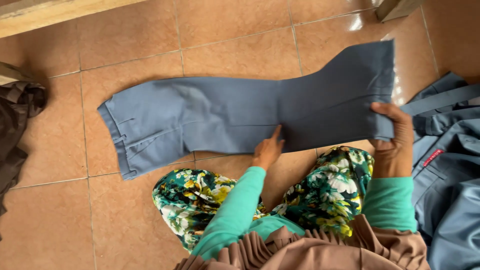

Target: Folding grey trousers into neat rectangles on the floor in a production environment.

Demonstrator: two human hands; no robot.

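Observation:
A pair of grey-blue trousers [210,115] lies flat on the tiled floor, waistband at the left, leg ends at the right. My left hand [268,150] presses with its fingertips on the lower edge of the trousers near the middle, fingers apart. My right hand [395,137] grips the leg end at the right, thumb on top of the cloth. Both arms wear teal sleeves. My knees in green flowered cloth [200,195] are just below the trousers.
A heap of blue-grey garments [450,165] lies at the right edge. Dark brown cloth [17,125] sits at the left edge. A wooden ledge [45,12] runs along the top left. Orange-brown floor tiles [55,215] surround everything.

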